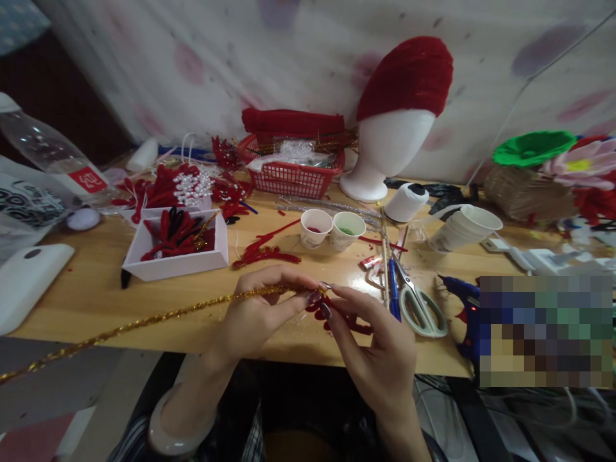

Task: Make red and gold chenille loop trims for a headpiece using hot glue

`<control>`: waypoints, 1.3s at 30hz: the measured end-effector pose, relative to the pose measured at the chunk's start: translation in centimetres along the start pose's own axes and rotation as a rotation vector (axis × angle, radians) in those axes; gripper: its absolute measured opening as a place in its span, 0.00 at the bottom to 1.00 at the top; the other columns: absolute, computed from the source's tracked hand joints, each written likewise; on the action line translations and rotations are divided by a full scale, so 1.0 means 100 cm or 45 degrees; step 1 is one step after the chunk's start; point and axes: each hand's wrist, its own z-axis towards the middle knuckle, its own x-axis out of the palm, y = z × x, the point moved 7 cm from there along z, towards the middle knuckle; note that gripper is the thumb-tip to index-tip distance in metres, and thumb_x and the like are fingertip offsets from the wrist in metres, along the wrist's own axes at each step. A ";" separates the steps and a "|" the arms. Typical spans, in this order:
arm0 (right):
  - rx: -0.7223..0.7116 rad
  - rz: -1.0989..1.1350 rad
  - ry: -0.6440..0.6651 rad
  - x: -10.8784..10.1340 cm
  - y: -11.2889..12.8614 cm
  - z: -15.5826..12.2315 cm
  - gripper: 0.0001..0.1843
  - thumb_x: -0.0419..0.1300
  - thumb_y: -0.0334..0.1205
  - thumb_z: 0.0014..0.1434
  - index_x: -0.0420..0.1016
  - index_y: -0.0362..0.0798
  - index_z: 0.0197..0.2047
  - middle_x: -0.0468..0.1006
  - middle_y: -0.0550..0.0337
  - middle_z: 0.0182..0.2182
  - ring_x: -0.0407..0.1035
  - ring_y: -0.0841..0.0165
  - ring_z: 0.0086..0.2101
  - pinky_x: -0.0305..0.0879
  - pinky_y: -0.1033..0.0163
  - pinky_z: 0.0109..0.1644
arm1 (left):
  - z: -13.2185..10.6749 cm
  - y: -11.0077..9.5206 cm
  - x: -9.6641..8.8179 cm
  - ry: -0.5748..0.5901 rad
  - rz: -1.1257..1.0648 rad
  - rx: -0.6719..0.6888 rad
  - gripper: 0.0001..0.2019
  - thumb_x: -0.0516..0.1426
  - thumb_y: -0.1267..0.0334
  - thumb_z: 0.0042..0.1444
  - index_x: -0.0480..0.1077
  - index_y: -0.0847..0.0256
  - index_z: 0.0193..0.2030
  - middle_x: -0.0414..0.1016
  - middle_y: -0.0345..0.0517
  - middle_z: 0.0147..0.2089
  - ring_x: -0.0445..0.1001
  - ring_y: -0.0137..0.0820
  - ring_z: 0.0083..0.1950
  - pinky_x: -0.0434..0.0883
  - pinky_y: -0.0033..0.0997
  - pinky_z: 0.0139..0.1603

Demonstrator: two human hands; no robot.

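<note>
My left hand [255, 317] pinches a long gold tinsel pipe cleaner [158, 319] close to one end; the rest stretches out past the left edge of the view. Fingertip to fingertip with it, my right hand [378, 343] is closed on a red fuzzy pipe-cleaner piece [359, 326], partly hidden behind the fingers. Gold and red meet between the two hands, above the front of the wooden table [283, 346]. Whether they are wound together there, I cannot tell. Beyond my hands lies a red pipe-cleaner shape with gold on it [267, 255].
A white box of red and black pieces [178, 268] stands left. Two paper cups of beads [315, 239] sit ahead. Scissors [423, 314], a blue pen [394, 292] and a blue glue gun [464, 292] lie right. Behind are a red basket [289, 179] and a foam head [392, 147].
</note>
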 end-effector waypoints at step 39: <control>0.090 0.036 -0.043 0.005 -0.015 0.001 0.13 0.61 0.29 0.64 0.78 0.55 0.48 0.82 0.65 0.33 0.78 0.73 0.27 0.78 0.67 0.33 | 0.026 0.012 -0.006 0.202 -0.023 -0.258 0.05 0.68 0.70 0.49 0.80 0.59 0.33 0.84 0.40 0.37 0.82 0.29 0.38 0.79 0.25 0.42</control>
